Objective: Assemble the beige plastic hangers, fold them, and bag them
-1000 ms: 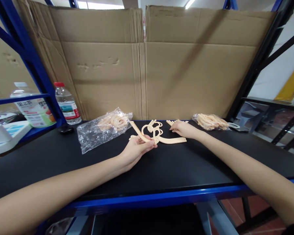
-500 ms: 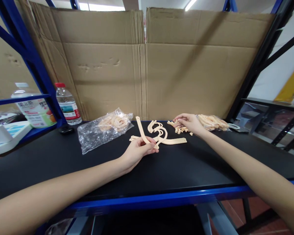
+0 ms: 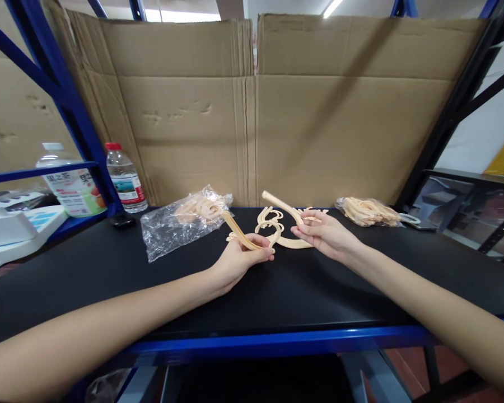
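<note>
Left hand (image 3: 242,257) pinches a curved strip (image 3: 234,228), right hand (image 3: 330,235) a slim strip (image 3: 280,202), both over the table (image 3: 252,308); careful, those end-grips could let either twist loose and scatter the pieces (image 3: 293,243)!

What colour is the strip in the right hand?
The strip in the right hand is pale cream; the head view shows it best.

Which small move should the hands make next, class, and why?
Probably, the right hand should bring its pale stick toward the pale strip in the left hand: both hands hold pieces, and the hands are apart.
</note>
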`<state>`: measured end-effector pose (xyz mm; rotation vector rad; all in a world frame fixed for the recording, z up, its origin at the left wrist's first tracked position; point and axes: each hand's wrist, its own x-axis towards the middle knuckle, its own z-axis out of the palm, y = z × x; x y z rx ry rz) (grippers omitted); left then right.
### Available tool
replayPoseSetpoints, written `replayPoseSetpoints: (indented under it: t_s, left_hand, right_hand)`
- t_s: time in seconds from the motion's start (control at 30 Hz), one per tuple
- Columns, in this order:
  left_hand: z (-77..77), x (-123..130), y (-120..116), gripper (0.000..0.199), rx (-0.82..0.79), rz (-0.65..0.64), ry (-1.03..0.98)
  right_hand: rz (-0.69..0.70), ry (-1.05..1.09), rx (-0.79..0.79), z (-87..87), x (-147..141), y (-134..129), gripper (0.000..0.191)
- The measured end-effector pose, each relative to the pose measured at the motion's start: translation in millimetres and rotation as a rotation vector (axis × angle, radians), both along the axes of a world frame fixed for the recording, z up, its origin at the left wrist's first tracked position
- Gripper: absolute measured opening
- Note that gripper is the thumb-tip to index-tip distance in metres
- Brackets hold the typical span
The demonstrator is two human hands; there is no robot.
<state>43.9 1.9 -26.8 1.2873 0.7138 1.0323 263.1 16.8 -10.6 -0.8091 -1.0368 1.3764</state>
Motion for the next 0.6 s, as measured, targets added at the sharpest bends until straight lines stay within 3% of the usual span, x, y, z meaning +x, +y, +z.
replayPoseSetpoints:
  t_s: [0.2,0.6]
  left_hand:
    - [-1.4,-1,1,0.022,0.075,0.016,0.058]
    - [1.7,-1,3,0.023,-0.057,-0.061,-0.009]
  right_hand:
    - [0.191,-0.018,-0.098,-5.2,-8,-14,0.022]
    - [0.210,-0.183,-0.027,-22.2,-18,-16,0.031]
